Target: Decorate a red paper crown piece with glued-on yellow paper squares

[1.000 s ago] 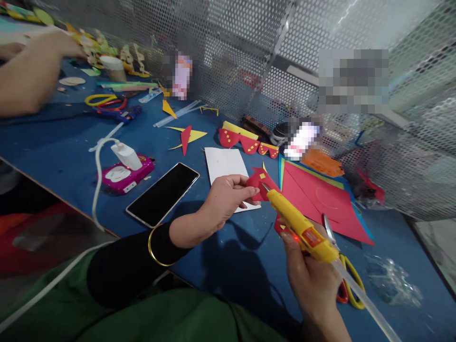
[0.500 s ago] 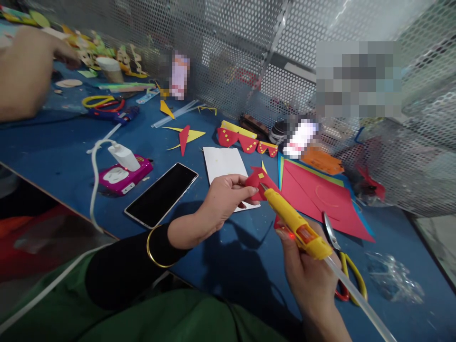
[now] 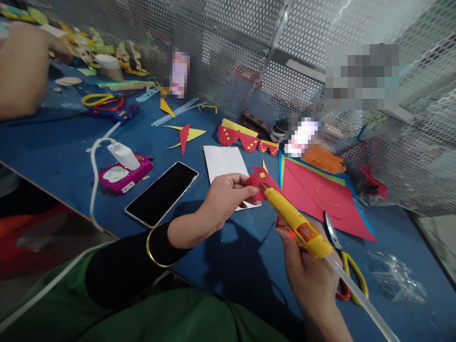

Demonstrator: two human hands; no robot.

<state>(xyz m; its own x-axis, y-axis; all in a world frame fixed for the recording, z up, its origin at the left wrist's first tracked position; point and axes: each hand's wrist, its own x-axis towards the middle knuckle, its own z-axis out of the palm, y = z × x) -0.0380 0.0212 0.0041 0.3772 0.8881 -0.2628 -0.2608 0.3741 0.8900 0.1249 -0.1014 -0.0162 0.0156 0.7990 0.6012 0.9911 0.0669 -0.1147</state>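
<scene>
Over the blue tabletop [image 3: 64,147], by the white sheet [image 3: 226,161], the left hand [image 3: 224,202] pinches a red paper cutout [image 3: 254,178]; the right hand [image 3: 309,273] grips a yellow hot-glue gun [image 3: 287,209], nozzle [image 3: 264,186] at or just above it. Best squeeze sparingly, fingertips [image 3: 253,191] clear of the heat.

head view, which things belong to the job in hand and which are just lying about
In use, or likely part of it:
red paper piece, in the left hand
yellow glue gun, in the right hand
probably the red sheet and nearby scissors

Apparently just lying about:
dark-screened phone
crumpled clear plastic
</scene>
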